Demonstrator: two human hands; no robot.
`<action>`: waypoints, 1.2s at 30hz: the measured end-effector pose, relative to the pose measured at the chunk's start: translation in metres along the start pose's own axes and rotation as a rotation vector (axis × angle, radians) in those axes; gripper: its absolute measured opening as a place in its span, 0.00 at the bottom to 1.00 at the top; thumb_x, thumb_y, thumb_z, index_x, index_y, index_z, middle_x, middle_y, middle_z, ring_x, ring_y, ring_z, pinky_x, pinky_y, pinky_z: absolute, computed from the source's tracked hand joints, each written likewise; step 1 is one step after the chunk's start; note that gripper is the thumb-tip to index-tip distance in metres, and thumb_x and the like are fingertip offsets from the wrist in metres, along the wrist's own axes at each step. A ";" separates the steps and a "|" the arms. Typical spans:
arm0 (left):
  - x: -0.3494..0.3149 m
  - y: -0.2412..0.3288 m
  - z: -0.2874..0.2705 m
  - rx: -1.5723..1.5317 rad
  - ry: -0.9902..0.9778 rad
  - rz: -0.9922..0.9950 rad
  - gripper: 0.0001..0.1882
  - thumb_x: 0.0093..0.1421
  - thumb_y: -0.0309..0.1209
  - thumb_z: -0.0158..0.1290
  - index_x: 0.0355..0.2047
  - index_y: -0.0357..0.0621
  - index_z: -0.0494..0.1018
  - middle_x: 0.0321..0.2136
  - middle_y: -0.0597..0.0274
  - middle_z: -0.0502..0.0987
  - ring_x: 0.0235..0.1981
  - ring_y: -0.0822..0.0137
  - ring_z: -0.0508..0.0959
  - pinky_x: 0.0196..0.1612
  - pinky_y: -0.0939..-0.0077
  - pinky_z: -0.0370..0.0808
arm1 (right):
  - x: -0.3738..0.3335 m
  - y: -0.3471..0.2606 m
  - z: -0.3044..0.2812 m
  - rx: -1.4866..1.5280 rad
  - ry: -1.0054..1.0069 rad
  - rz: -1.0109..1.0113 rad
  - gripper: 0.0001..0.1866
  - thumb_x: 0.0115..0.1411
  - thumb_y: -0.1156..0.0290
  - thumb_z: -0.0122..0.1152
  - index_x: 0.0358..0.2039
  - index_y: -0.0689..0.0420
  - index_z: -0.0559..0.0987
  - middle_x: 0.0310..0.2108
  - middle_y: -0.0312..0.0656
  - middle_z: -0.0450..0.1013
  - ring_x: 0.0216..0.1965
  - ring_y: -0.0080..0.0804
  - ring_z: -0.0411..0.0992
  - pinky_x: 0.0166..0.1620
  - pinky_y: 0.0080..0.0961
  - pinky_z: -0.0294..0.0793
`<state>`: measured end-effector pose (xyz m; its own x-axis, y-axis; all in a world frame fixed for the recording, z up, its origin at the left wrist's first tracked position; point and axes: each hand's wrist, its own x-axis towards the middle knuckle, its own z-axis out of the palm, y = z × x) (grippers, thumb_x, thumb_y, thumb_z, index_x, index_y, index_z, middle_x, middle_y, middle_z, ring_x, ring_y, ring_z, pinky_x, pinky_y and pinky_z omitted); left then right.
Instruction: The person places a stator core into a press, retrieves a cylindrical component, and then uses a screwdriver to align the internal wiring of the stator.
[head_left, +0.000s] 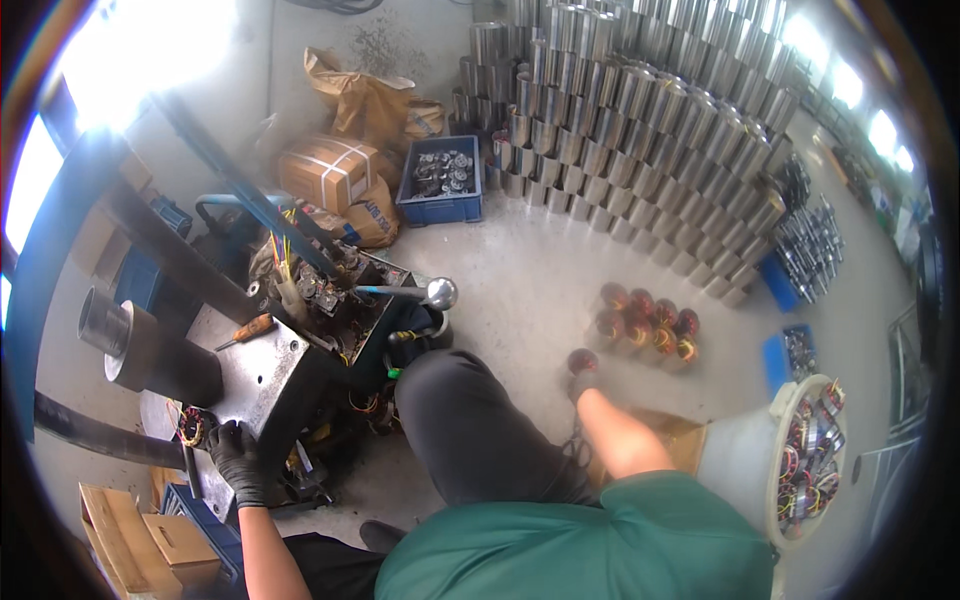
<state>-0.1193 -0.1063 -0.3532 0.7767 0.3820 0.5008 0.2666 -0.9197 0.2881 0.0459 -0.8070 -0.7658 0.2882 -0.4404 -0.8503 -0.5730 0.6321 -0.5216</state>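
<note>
My right hand [586,381], in a dark glove, reaches low over the floor with its fingers closed on a copper-wound motor stator [581,361]. Just beyond it, several similar stators [648,325] with reddish windings stand grouped on the floor. At the left, my gloved left hand [238,462] lies on the edge of a metal machine bed [262,362], its fingers stretched out. Beside those fingertips sits another stator [191,426] with coloured wires, at the foot of a thick dark cylinder carrying a shiny steel sleeve [105,322]. Whether the left fingers touch that stator is unclear.
Stacked steel cylinders [640,130] fill the back. A blue crate [440,180] of metal parts stands beside cartons. An orange-handled screwdriver [252,329] lies on the bed, near a ball-ended lever [440,293]. A white bucket [790,465] of stators stands right; cardboard boxes [130,540] lie lower left.
</note>
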 end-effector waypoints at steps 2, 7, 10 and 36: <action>-0.007 -0.025 -0.006 -0.021 0.015 0.010 0.14 0.57 0.28 0.57 0.43 0.36 0.75 0.40 0.44 0.73 0.47 0.42 0.73 0.54 0.51 0.70 | 0.022 0.009 0.018 0.248 0.093 0.092 0.09 0.64 0.60 0.61 0.37 0.51 0.79 0.24 0.44 0.77 0.17 0.41 0.72 0.22 0.37 0.69; -0.004 0.006 -0.011 -0.144 0.017 -0.047 0.14 0.59 0.29 0.57 0.43 0.34 0.74 0.39 0.48 0.72 0.43 0.48 0.74 0.53 0.56 0.71 | 0.052 -0.007 0.043 0.255 -0.099 0.092 0.13 0.66 0.62 0.55 0.41 0.58 0.78 0.27 0.51 0.79 0.24 0.51 0.78 0.28 0.49 0.79; 0.000 -0.001 -0.010 -0.229 0.013 -0.068 0.14 0.61 0.30 0.56 0.42 0.32 0.73 0.38 0.50 0.72 0.41 0.52 0.74 0.51 0.58 0.71 | 0.056 -0.034 0.068 0.211 -0.128 0.033 0.14 0.68 0.65 0.51 0.42 0.64 0.76 0.28 0.55 0.80 0.27 0.56 0.81 0.31 0.54 0.84; -0.006 -0.008 -0.004 -0.271 0.077 -0.114 0.16 0.63 0.31 0.55 0.46 0.30 0.73 0.39 0.55 0.71 0.42 0.61 0.74 0.53 0.65 0.71 | -0.020 -0.078 0.066 0.594 -0.160 -0.099 0.36 0.64 0.41 0.60 0.60 0.56 0.67 0.53 0.50 0.74 0.48 0.52 0.78 0.49 0.48 0.80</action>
<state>-0.1282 -0.1011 -0.3550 0.7019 0.4969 0.5102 0.1797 -0.8168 0.5483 0.1350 -0.8056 -0.7125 0.4561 -0.4427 -0.7720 -0.0262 0.8605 -0.5089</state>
